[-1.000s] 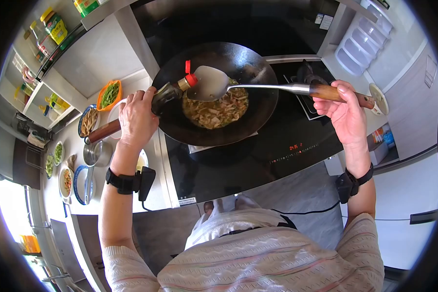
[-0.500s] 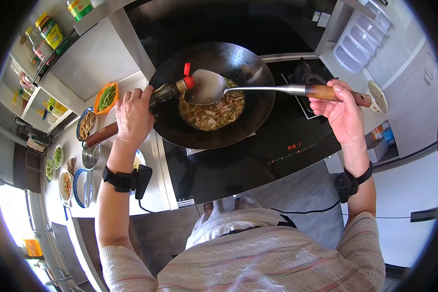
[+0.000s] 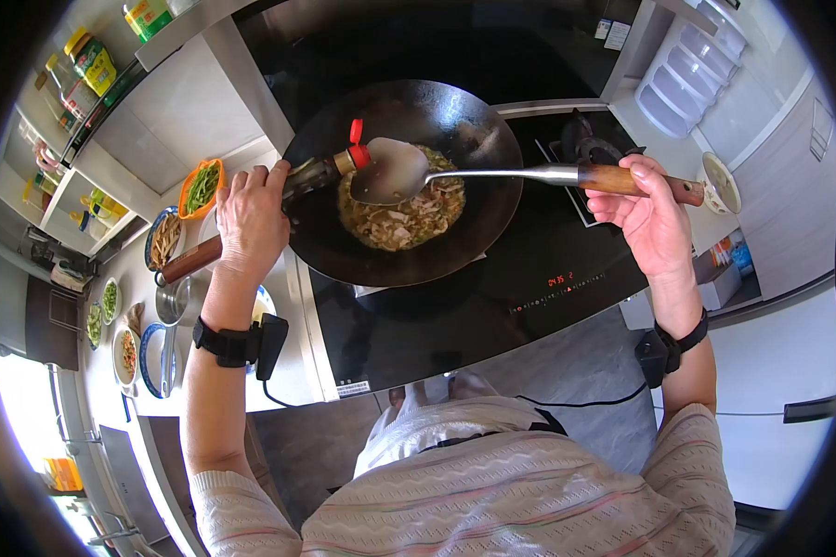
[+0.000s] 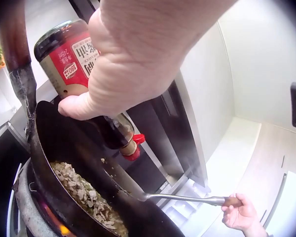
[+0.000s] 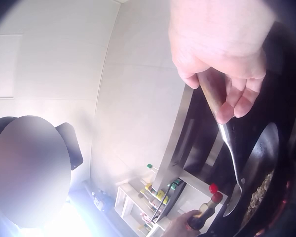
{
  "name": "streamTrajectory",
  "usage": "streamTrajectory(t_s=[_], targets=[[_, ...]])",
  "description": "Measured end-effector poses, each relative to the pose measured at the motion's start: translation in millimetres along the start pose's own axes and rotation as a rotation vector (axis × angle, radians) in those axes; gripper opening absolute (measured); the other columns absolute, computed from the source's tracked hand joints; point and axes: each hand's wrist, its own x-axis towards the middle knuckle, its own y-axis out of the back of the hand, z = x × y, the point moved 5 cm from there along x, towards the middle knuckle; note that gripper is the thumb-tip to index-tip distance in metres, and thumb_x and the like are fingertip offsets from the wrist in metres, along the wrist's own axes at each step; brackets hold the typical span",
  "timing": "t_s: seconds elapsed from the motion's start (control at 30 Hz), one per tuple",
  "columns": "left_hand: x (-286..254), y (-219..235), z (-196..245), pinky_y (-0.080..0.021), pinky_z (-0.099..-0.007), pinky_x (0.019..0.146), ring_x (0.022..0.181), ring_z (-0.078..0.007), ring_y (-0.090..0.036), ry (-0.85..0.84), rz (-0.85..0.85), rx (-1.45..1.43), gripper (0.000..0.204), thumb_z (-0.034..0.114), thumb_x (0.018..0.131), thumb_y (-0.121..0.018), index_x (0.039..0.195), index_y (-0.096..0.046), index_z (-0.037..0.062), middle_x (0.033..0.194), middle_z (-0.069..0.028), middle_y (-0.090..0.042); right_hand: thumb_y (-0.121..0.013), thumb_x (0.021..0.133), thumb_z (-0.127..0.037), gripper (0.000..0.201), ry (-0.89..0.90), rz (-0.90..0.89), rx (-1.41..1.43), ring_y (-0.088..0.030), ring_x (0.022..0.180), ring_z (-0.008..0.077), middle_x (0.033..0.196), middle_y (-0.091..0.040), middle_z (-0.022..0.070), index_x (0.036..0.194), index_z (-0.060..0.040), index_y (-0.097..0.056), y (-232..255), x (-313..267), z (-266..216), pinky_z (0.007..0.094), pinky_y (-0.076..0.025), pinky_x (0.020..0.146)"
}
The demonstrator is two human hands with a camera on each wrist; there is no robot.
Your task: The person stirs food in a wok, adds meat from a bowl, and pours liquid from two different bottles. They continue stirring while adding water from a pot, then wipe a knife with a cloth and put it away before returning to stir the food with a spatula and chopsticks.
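Note:
My left hand [image 3: 251, 218] grips a soy sauce bottle [image 4: 66, 54] with a red label and dark contents. The bottle is tilted neck-down, its flipped-open red cap [image 3: 357, 144] right at the blade of a metal spatula [image 3: 392, 173]. My right hand [image 3: 658, 215] pinches the spatula's wooden handle [image 3: 613, 179] between thumb and fingers. Its blade is held level over the wok [image 3: 488, 200], with pale liquid showing on it. Below, chopped food [image 3: 404, 223] lies in broth at the wok's bottom. The wok's wooden handle [image 3: 192, 259] passes under my left hand.
A black cooktop [image 3: 418, 334] with red lit digits carries the wok; an orange glow [image 4: 64, 230] shows beneath it. Left on the counter stand an orange basket of greens [image 3: 202, 188], a saucepan [image 3: 178, 299] and several bowls. A bowl [image 3: 718, 184] sits by my right hand.
The wok and both hands appear slightly further left in the head view. The spatula blade sits a touch lower; the bottle stays tilted at it in the same grip.

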Motion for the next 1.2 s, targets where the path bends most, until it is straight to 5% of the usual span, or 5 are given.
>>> streamTrajectory(t_s=[0.7,0.9,1.03,1.2], targets=[[-5,11,-3,-0.040,-0.0396,0.085,0.100,-0.0263,-0.051,0.034,0.089,-0.052,0.057,0.001,0.059,-0.065,0.113,-0.051,0.0117,0.100,-0.0092,-0.054,-0.049,0.088,-0.020,0.022,-0.028,-0.009,0.032,-0.066,0.073,0.0271,0.090,-0.062,0.0215,0.101,-0.0035,-0.054,9,-1,6,0.0324,-0.055,0.064],[-19,32,-23,-0.046,-0.0356,0.080,0.087,-0.0273,-0.059,0.276,0.106,-0.461,0.058,0.007,0.056,-0.069,0.112,-0.053,0.0081,0.097,-0.0107,-0.060,-0.050,0.087,-0.021,0.023,-0.048,0.018,0.030,-0.065,0.073,0.0271,0.090,-0.062,0.0213,0.101,-0.0036,-0.053,10,1,9,0.0325,-0.054,0.064],[-35,41,-57,-0.046,-0.0278,0.078,0.082,-0.0142,-0.059,0.352,0.185,-1.019,0.057,0.006,0.058,-0.070,0.110,-0.050,-0.0016,0.091,-0.0084,-0.060,-0.050,0.087,-0.020,0.022,-0.071,0.047,0.014,-0.065,0.070,0.0261,0.089,-0.063,0.0197,0.102,-0.0033,-0.053,10,4,15,0.0323,-0.053,0.062],[-50,97,-124,-0.044,-0.0265,0.076,0.084,-0.0128,-0.053,0.360,0.314,-1.084,0.054,0.006,0.062,-0.072,0.110,-0.047,-0.0005,0.092,-0.0044,-0.056,-0.052,0.087,-0.022,0.023,-0.091,0.089,-0.019,-0.064,0.067,0.0217,0.084,-0.062,0.0170,0.103,-0.0057,-0.051,7,7,19,0.0301,-0.053,0.058]])
